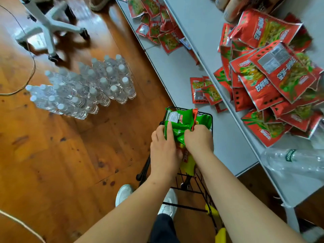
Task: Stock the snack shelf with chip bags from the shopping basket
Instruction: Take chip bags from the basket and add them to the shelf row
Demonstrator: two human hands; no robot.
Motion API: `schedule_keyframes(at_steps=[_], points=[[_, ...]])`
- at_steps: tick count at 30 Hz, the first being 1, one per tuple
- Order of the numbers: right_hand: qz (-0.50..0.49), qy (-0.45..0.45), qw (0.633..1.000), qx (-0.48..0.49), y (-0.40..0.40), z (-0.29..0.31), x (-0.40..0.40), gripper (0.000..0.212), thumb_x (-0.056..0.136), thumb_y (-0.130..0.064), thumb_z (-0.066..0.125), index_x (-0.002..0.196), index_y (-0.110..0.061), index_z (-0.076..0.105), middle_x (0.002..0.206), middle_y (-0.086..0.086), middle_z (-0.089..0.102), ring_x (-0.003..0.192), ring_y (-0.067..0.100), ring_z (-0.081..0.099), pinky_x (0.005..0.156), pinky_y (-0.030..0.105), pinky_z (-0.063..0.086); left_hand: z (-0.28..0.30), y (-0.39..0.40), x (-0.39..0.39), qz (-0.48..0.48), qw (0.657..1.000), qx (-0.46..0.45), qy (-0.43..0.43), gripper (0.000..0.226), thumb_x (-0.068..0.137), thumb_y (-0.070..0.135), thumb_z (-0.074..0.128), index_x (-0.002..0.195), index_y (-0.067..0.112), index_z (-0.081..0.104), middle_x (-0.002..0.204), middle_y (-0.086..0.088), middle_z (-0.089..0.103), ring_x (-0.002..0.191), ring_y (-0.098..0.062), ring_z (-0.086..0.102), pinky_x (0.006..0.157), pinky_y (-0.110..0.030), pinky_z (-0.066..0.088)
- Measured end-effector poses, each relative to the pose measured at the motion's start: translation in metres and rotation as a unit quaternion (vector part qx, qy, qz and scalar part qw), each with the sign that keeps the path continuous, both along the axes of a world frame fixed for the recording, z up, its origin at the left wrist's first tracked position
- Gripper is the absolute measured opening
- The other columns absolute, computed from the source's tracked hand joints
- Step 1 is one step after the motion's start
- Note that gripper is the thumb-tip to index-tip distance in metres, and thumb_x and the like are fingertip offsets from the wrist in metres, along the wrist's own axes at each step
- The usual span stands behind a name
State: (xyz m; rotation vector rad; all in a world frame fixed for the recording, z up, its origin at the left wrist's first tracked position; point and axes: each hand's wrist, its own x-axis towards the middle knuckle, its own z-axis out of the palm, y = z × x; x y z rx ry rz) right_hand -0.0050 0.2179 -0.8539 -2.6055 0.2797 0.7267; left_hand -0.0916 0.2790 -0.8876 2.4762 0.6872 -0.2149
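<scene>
A black wire shopping basket stands on the wooden floor beside the white shelf unit. Green chip bags stick up out of it, and a yellow bag lies lower down. My left hand grips the left side of the green bags, fingers curled over the foil. My right hand grips their right side, fingers buried among the bags. Red and green snack packets lie heaped on the upper shelf. Smaller ones lie on the lower shelf.
Several clear water bottles stand packed together on the floor to the left. A white wheeled chair base is at the top left. A crumpled clear plastic bottle lies on the shelf's near end. My white shoes are below the basket.
</scene>
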Motion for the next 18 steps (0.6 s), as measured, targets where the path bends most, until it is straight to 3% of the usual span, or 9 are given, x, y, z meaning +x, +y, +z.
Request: schedule_keyframes(at_steps=[4, 9, 11, 12, 15, 18], points=[[0.01, -0.008, 1.0, -0.002, -0.017, 0.024, 0.006, 0.039, 0.085, -0.03, 0.054, 0.053, -0.015, 0.038, 0.058, 0.001, 0.043, 0.059, 0.024, 0.044, 0.047, 0.028, 0.023, 0.004, 0.002, 0.002, -0.007, 0.999, -0.034, -0.035, 0.108, 0.064, 0.037, 0.08, 0.152, 0.019, 0.02, 0.152, -0.008, 0.03, 0.139, -0.031, 0.033, 0.111, -0.044, 0.038], [-0.015, 0.039, 0.996, 0.074, -0.025, 0.033, 0.01, 0.047, 0.087, -0.037, 0.054, 0.049, -0.015, 0.036, 0.051, 0.001, 0.038, 0.055, 0.024, 0.04, 0.048, 0.031, 0.026, 0.018, -0.001, 0.01, 0.034, 0.993, -0.103, -0.039, 0.094, 0.069, 0.031, 0.077, 0.146, 0.031, 0.024, 0.14, 0.006, 0.04, 0.115, -0.021, 0.054, 0.075, -0.037, 0.054], [-0.03, 0.057, 0.992, 0.11, -0.024, 0.035, 0.013, 0.051, 0.091, -0.05, 0.045, 0.058, -0.013, 0.055, 0.059, 0.004, 0.05, 0.065, 0.027, 0.05, 0.058, 0.032, 0.035, 0.022, 0.001, 0.012, 0.055, 0.989, -0.131, -0.034, 0.084, 0.069, 0.031, 0.075, 0.139, 0.035, 0.029, 0.129, 0.008, 0.05, 0.104, -0.019, 0.061, 0.071, -0.037, 0.056], [-0.04, 0.071, 0.989, 0.126, -0.024, 0.035, 0.013, 0.062, 0.092, -0.059, 0.036, 0.071, -0.009, 0.066, 0.068, 0.007, 0.058, 0.073, 0.028, 0.056, 0.065, 0.033, 0.04, 0.024, 0.003, 0.013, 0.08, 0.982, -0.167, -0.033, 0.08, 0.069, 0.032, 0.075, 0.135, 0.036, 0.03, 0.122, 0.009, 0.055, 0.097, -0.016, 0.064, 0.07, -0.035, 0.056], [-0.037, 0.06, 0.988, 0.14, -0.029, 0.035, 0.011, 0.082, 0.089, -0.073, 0.02, 0.104, -0.008, 0.067, 0.101, 0.012, 0.068, 0.094, 0.027, 0.06, 0.085, 0.038, 0.047, 0.028, 0.014, 0.015, 0.19, 0.913, -0.361, -0.024, 0.07, 0.072, 0.029, 0.08, 0.123, 0.031, 0.032, 0.105, 0.008, 0.063, 0.087, -0.006, 0.066, 0.072, -0.028, 0.059], [-0.01, 0.055, 0.984, 0.172, -0.037, 0.04, 0.002, 0.072, 0.083, -0.077, 0.035, 0.13, -0.025, 0.051, 0.128, -0.001, 0.057, 0.115, 0.019, 0.053, 0.1, 0.039, 0.042, 0.038, 0.029, 0.015, 0.233, 0.833, -0.501, 0.026, 0.066, 0.076, 0.026, 0.082, 0.125, 0.021, 0.038, 0.116, -0.004, 0.065, 0.097, -0.017, 0.07, 0.08, -0.035, 0.061]])
